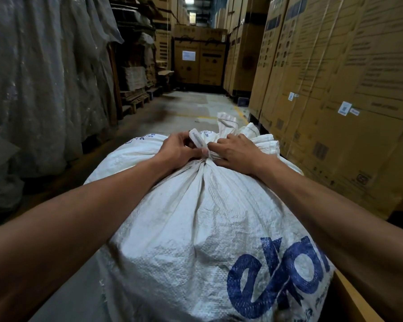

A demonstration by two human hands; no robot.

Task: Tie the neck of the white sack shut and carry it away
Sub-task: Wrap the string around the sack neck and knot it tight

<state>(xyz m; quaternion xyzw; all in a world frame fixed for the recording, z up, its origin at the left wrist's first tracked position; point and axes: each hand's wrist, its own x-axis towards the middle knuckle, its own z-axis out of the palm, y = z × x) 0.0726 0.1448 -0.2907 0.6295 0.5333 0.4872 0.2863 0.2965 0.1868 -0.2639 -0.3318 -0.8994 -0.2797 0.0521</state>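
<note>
The left hand [177, 151] has its fingers curled around the bunched neck [206, 159] of the white sack [196, 228], and it also seems to hold a white plastic tag [197, 140] that sticks up from the neck. The right hand [236, 152] sits on the other side of the neck with bent fingers, and its pointing finger touches the tie there. I cannot tell if the right hand really grips anything, because its fingertips are tucked out of sight.

The sack fills the middle and bottom of the picture. It is big, round and full. The loose top of the sack [247, 133] fans out behind the hands. Blue letters [277, 270] at the lower right are cut off by the arm and the fold, so the word cannot be read. The bottom of the sack is out of the picture.

Tall cardboard boxes [335, 89] stand close on the right side. Things wrapped in grey plastic sheet [44, 77] stand on the left. Between them a bare concrete floor [196, 105] runs straight ahead to more boxes [199, 63] at the top middle. Wooden pallets [137, 98] sit at the left edge of that path.
</note>
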